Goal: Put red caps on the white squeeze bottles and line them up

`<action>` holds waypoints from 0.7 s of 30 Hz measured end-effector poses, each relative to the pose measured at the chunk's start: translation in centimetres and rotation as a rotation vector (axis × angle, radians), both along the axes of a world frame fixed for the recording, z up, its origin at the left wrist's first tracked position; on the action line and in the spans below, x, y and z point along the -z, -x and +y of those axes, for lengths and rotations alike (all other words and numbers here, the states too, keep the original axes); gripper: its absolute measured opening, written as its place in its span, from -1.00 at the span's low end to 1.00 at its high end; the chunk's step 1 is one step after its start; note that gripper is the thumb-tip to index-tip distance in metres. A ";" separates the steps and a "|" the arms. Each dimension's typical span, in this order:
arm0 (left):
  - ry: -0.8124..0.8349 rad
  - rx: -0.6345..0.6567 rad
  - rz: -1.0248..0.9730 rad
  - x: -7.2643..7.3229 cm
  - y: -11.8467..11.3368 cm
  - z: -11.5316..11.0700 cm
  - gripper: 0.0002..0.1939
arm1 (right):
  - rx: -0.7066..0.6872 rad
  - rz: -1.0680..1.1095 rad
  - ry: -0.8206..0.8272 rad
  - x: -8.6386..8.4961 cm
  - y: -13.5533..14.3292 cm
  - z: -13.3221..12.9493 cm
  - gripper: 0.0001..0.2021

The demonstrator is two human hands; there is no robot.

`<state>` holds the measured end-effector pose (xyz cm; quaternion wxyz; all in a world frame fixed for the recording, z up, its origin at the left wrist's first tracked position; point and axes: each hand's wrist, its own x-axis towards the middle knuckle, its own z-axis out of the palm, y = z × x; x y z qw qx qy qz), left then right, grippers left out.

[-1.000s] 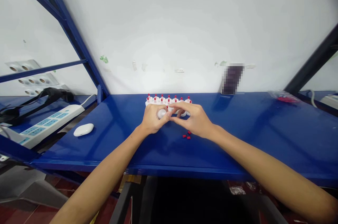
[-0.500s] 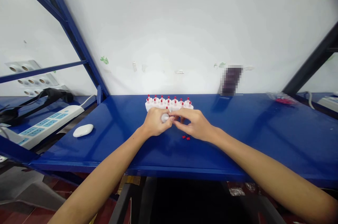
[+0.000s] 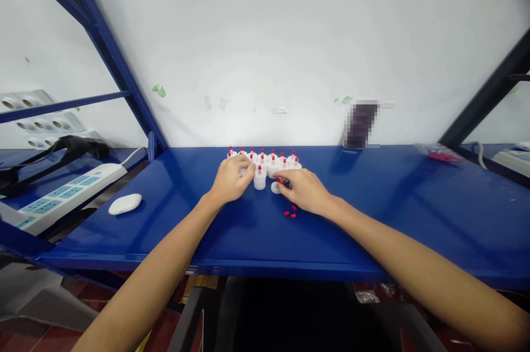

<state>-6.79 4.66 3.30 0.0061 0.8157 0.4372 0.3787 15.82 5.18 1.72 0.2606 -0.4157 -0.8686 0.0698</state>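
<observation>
My left hand (image 3: 232, 178) is closed around a white bottle (image 3: 243, 172) at the left front of a cluster of white bottles with red tips. Just right of it, one red-tipped bottle (image 3: 259, 179) stands upright in front of the others. The thumb and fingers of my right hand (image 3: 304, 189) pinch a white lid with a red tip (image 3: 276, 187), low over the blue table (image 3: 174, 230). Several small red caps (image 3: 293, 215) lie on the table below my right hand.
A white oval case (image 3: 125, 204) and a power strip (image 3: 70, 194) are on the left. A pixelated dark object (image 3: 361, 124) leans on the wall. At the right rear lies a clear bag with red pieces (image 3: 444, 155). Blue frame posts (image 3: 120, 64) rise at the side.
My hands have moved apart. My left hand has shifted left, and the white lid with its red tip now shows at my right fingertips. Another loose red cap is visible on the table.
</observation>
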 end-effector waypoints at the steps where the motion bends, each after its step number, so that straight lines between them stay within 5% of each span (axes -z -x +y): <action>1: 0.003 0.058 0.010 -0.1 -0.1 -0.1 -0.52 | 0.006 0.009 0.007 -0.1 0.0 0.0 -0.70; 4: 0.032 0.198 0.052 -0.2 -0.5 -0.5 -0.46 | -0.036 0.047 0.020 -0.9 -0.2 -0.4 -0.73; 10: 0.119 0.247 0.032 0.1 -0.9 -0.7 -0.42 | -0.383 -0.172 0.213 -2.6 -1.7 -1.6 -0.85; 16: 0.207 0.277 0.067 1.0 -1.4 -0.8 -0.34 | -0.339 -0.269 0.212 -2.6 -1.8 -1.8 -0.94; 21: 0.305 0.280 0.072 1.3 -2.4 -1.1 -0.31 | -0.228 0.077 0.185 -3.1 -1.2 -1.4 -0.88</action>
